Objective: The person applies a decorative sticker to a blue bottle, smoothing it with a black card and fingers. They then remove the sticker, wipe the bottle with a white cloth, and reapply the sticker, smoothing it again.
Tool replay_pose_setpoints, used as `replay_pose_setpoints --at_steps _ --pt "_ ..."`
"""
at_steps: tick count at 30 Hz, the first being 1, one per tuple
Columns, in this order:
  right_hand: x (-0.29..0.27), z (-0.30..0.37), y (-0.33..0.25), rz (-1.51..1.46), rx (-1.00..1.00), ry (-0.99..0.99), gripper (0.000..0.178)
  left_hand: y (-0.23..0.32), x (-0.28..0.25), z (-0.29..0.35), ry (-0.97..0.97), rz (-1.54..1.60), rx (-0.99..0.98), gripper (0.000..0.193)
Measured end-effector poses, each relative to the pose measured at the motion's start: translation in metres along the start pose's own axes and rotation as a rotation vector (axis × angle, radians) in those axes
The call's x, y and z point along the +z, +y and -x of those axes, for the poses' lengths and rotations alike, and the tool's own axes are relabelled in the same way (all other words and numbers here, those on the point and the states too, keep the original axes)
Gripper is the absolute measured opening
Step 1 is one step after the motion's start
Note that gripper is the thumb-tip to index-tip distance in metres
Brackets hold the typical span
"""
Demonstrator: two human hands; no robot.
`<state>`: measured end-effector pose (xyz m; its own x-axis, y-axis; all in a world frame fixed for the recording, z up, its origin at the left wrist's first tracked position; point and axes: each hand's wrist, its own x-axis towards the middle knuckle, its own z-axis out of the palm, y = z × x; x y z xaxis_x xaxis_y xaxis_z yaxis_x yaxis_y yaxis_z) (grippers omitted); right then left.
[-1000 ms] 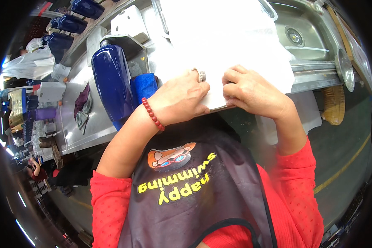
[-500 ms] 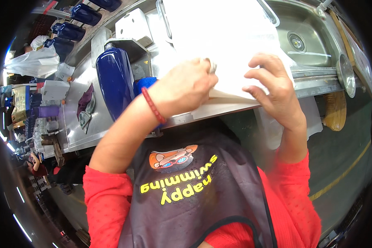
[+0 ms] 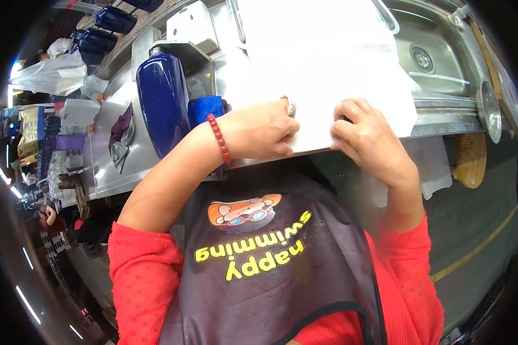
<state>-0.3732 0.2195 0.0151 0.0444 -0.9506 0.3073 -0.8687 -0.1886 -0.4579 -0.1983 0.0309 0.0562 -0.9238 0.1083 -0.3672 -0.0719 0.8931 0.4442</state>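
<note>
A bright white sheet [image 3: 322, 75], washed out by glare, lies on the metal counter in front of me, its near edge along the counter's edge. My left hand [image 3: 265, 131], with a ring and a red bead bracelet [image 3: 218, 138], rests at the sheet's near left part, fingers curled in and closed. Over the near right part is my right hand [image 3: 362, 135], thumb and fingers bent together. Whatever the fingertips hold is too small or glared out to see. Left of my left wrist lies a large glossy dark-blue bottle [image 3: 162, 103], beside a bright blue cloth [image 3: 206, 107].
A sink [image 3: 429, 54] with a drain is at the right, a round metal lid [image 3: 489, 112] by it. White box [image 3: 191, 27] and more blue bottles [image 3: 115, 20] stand at the far left. A purple cloth [image 3: 120, 129] lies on the counter [image 3: 141, 172].
My right hand has closed its spread fingers and moved slightly down and left. My left hand has shifted slightly left and down. The sheet's raised near edge now lies flatter.
</note>
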Motion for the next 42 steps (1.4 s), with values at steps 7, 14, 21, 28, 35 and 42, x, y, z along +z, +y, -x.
replay_pose_setpoints --at_steps 7,14,21,28,35,42 --pt "-0.001 0.001 0.001 -0.011 0.029 -0.068 0.026 0.005 0.01 0.005 0.06 -0.077 -0.009 0.033" --pt "-0.003 0.001 0.001 -0.022 0.024 -0.057 0.026 0.009 0.009 0.006 0.071 -0.137 -0.009 0.036" --pt "-0.002 0.001 0.003 -0.027 0.032 -0.07 0.025 0.01 0.011 0.01 0.103 -0.205 0.015 0.038" --pt "-0.001 0.0 0.004 -0.009 -0.004 -0.031 0.022 0.008 0.016 0.01 0.112 -0.206 -0.01 0.038" --pt "-0.049 -0.013 0.027 -0.034 0.01 0.1 0.021 0.016 -0.019 0.026 0.205 -0.166 -0.012 0.03" --pt "-0.093 -0.128 0.158 0.301 0.22 0.2 0.019 0.02 -0.033 0.087 0.557 0.013 -0.002 0.025"
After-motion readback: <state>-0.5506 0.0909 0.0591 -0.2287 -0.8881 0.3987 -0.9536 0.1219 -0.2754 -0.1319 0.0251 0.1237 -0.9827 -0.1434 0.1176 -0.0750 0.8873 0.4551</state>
